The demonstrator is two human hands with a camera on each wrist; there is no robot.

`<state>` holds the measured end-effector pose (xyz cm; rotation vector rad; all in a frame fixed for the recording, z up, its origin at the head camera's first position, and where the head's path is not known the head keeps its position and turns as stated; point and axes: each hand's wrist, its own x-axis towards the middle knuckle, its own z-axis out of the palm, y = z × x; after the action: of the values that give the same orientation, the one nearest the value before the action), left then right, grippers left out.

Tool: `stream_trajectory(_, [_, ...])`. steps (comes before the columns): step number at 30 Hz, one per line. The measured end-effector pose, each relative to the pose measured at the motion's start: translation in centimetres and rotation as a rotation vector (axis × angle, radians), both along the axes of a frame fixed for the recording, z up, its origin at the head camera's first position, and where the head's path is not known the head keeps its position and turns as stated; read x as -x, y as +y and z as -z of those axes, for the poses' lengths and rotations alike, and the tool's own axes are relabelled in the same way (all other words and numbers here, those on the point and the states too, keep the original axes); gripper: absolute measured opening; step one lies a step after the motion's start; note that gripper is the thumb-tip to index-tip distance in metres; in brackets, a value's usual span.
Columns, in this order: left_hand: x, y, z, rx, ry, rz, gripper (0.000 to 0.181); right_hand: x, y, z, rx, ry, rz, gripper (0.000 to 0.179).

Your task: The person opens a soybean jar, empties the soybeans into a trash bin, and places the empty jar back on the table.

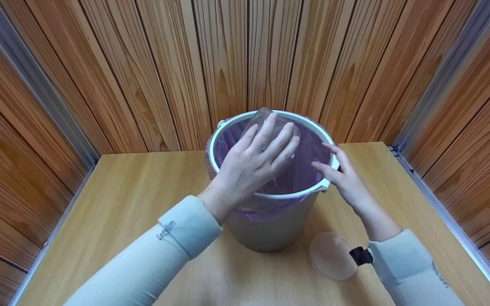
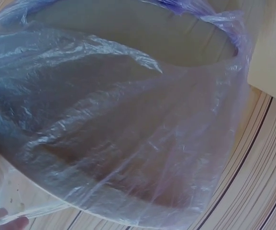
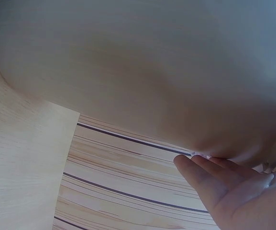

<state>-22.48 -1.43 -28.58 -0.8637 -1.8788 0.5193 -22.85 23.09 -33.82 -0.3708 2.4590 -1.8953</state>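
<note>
Over the mouth of a grey trash bin (image 1: 266, 233), my left hand (image 1: 255, 161) holds a clear plastic container (image 1: 263, 114), tilted and partly hidden behind the fingers. In the left wrist view, only fingertips and a piece of the clear container (image 2: 30, 199) show at the lower left. A thin purple trash bag (image 1: 309, 153) lines the bin and folds over its pale rim (image 1: 287, 196). My right hand (image 1: 347, 178) holds the rim at the right, with the thumb inside. The right wrist view shows other fingers (image 3: 219, 177) against the bin's outer side.
A round clear lid (image 1: 333, 256) lies on the wooden table (image 1: 151, 191), to the right of the bin and beside the right sleeve. Wood-plank walls (image 1: 223, 63) stand behind and at both sides, with metal strips along their corners.
</note>
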Motion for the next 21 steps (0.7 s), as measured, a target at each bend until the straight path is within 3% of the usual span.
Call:
stream_trajectory(8, [0.4,-0.1,0.3,-0.092,-0.026,0.034,0.041,0.0,0.1,0.1,0.001,-0.008,-0.003,0.065])
stream_trajectory(12, [0.4,-0.3,0.2,-0.069,-0.033,0.018,0.042,0.0,0.1,0.1,0.008,-0.013,0.0,0.066])
stream_trajectory(15, [0.4,-0.3,-0.2,-0.04,0.01,0.037,0.04,0.1,0.1,0.1,0.009,-0.014,0.002,0.065])
stream_trajectory(19, [0.8,-0.1,-1.4,-0.124,0.122,0.103,0.035,0.1,0.0,0.0,0.016,-0.015,-0.001,0.065])
stream_trajectory(21, [1.0,-0.1,-1.9,-0.141,0.139,0.125,0.036,0.0,0.0,0.0,0.018,-0.019,-0.001,0.065])
